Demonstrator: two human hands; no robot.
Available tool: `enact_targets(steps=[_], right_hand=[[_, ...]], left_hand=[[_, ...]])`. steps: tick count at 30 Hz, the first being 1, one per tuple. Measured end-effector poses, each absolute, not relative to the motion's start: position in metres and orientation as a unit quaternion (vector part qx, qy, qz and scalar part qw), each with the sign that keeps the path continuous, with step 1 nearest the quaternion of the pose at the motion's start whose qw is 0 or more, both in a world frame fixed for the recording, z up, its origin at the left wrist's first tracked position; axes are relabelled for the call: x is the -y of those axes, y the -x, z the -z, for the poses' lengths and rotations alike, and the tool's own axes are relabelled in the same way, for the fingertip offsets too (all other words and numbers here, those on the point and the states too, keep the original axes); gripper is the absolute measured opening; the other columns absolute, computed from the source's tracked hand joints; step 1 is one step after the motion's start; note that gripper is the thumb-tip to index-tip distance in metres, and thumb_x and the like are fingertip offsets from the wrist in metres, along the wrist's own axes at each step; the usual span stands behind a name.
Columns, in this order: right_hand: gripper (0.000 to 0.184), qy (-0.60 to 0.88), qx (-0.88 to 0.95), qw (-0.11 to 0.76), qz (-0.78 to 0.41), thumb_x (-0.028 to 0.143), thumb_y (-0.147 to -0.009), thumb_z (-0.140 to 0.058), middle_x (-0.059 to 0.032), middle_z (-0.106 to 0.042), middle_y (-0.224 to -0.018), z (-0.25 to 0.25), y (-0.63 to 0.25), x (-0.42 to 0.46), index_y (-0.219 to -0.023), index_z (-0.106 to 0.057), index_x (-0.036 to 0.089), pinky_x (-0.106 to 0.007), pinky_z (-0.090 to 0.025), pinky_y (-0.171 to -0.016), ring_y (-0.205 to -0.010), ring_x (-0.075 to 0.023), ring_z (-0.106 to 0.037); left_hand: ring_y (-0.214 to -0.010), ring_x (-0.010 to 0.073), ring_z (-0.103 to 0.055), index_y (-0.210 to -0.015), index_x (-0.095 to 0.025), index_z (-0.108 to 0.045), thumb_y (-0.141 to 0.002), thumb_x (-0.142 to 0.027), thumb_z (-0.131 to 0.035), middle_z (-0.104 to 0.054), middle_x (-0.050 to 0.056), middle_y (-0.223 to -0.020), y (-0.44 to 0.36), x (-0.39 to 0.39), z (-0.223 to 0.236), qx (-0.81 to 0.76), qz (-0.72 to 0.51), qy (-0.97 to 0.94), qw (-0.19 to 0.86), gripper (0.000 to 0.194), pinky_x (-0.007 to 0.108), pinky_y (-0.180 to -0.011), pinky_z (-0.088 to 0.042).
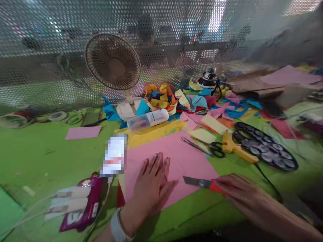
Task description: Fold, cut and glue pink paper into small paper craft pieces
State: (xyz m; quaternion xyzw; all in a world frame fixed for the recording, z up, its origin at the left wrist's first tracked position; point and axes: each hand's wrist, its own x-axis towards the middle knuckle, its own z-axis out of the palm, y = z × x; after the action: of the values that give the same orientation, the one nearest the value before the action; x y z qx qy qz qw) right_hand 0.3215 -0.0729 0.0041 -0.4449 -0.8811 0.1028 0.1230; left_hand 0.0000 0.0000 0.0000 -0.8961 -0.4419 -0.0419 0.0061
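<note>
My left hand [151, 188] lies flat with fingers stretched out on a pink paper sheet [181, 154], pressing it onto the green table [50, 161]. My right hand [239, 193] is closed round the red handle of a utility knife [202, 183]. The knife's grey blade points left and rests at the pink sheet's lower right edge, close to my left thumb. A yellow sheet [151, 132] lies under the pink one.
Black scissors [207, 146], a yellow glue gun [236, 148] and a black paint palette [264, 148] lie to the right. A plastic bottle [147, 120], a desk fan [113, 67] and a heap of folded coloured papers [181, 99] sit behind. A purple packet [80, 208] lies lower left.
</note>
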Motion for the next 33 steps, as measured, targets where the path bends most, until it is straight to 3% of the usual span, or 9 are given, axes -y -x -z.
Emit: enact_targets(steps=[12,21,33], right_hand=[[0.035,0.466,0.865,0.186,-0.022,0.017,-0.09,-0.043,-0.0092,-0.06,-0.116,0.003,-0.286,0.078,-0.124,-0.054,0.017,-0.03,-0.05,-0.085,-0.102,-0.0191,-0.057],[0.049,0.464,0.865,0.185,0.036,0.008,-0.086,-0.043,-0.0134,-0.055,-0.125,0.028,-0.272,0.096,-0.135,-0.043,0.013,-0.038,-0.046,-0.089,-0.11,-0.0251,-0.052],[0.049,0.48,0.839,0.249,0.07,-0.002,-0.083,-0.045,-0.0161,-0.057,-0.121,0.028,-0.26,0.097,-0.13,-0.049,0.01,-0.041,-0.044,-0.086,-0.106,-0.0268,-0.054]], left_hand=[[-0.135,0.0277,-0.026,-0.144,-0.022,-0.022,-0.09,-0.058,-0.033,-0.024,0.009,-0.149,0.001,0.0,0.003,0.447,0.045,0.893,0.014,0.066,0.048,-0.107,-0.026],[-0.136,0.028,-0.023,-0.145,-0.024,-0.02,-0.091,-0.055,-0.034,-0.023,0.008,-0.15,0.002,0.0,0.005,0.445,0.048,0.894,0.015,0.064,0.049,-0.107,-0.024],[-0.136,0.029,-0.023,-0.144,-0.025,-0.021,-0.09,-0.054,-0.036,-0.021,0.009,-0.151,0.002,-0.001,0.007,0.441,0.046,0.896,0.018,0.063,0.051,-0.107,-0.025]])
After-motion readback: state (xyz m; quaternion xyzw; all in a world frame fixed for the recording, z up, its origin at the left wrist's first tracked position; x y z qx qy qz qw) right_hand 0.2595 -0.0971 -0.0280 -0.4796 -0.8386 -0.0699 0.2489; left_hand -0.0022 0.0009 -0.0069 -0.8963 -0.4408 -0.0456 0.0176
